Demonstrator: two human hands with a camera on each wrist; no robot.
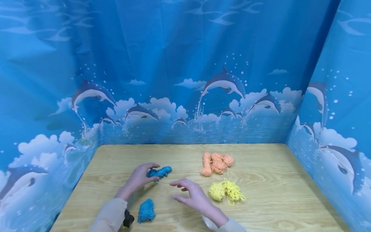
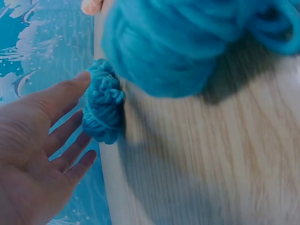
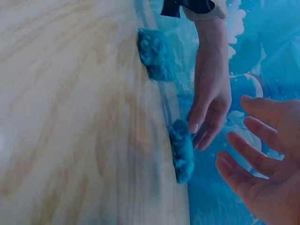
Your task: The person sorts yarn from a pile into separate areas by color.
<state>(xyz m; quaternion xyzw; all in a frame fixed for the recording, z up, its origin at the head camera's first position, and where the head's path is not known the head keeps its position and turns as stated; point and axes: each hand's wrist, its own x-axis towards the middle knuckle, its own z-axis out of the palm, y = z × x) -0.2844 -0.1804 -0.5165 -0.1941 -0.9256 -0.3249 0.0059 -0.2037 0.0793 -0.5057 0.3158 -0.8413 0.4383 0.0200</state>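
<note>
My left hand [image 1: 140, 176] is at a small blue yarn bundle [image 1: 164, 171] on the left half of the table. In the left wrist view its fingers are loosely extended beside that bundle [image 2: 103, 105], thumb tip at its edge; whether they touch I cannot tell. A second blue yarn bundle [image 1: 146, 210] lies nearer to me, large and close in the left wrist view. My right hand [image 1: 193, 198] hovers over the table's middle, fingers spread and holding nothing, left of the yellow yarn [image 1: 217, 191].
Several peach yarn bundles [image 1: 219, 165] lie together at the back, right of centre. A looser tangle of yellow yarn [image 1: 232, 191] lies beside the rounder yellow one. Behind the wooden table [image 1: 274, 181] hangs a blue dolphin-print curtain [image 1: 175, 59], which continues along both sides.
</note>
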